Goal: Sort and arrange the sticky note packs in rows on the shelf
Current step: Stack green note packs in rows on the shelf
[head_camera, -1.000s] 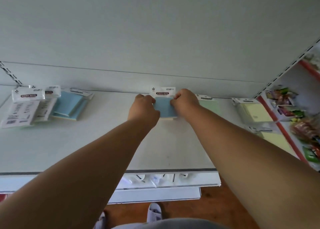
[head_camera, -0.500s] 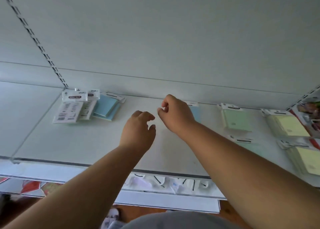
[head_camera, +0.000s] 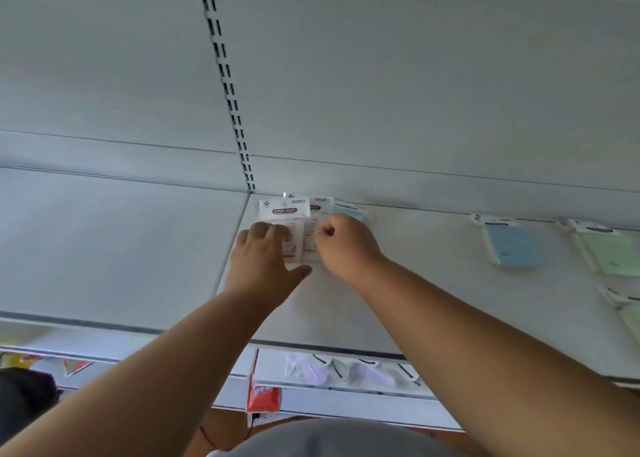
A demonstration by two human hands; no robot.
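Observation:
A heap of sticky note packs lies at the back left of the white shelf (head_camera: pixel 415 304). On top is a white-backed pack (head_camera: pixel 284 214) with a printed header card. My left hand (head_camera: pixel 263 259) lies flat on it with straight fingers. A second white pack (head_camera: pixel 311 242) sits beside it, and my right hand (head_camera: pixel 346 245) is curled at its right edge, thumb and finger pinching it. A blue pack (head_camera: pixel 349 211) peeks out behind my right hand. Further right lie a single blue pack (head_camera: pixel 516 245) and a green pack (head_camera: pixel 613 252), flat along the back wall.
A slotted upright (head_camera: pixel 228 89) runs up the back panel just left of the heap. Another pale pack (head_camera: pixel 623 304) lies at the right edge. Below the shelf front hang small packets (head_camera: pixel 339 370) and a red tag (head_camera: pixel 263 397). A neighbouring shelf (head_camera: pixel 114 249) lies to the left.
Both hands left the blue pack set down at the back and moved left to the heap. My left hand now lies on the white pack; my right hand pinches the one beside it.

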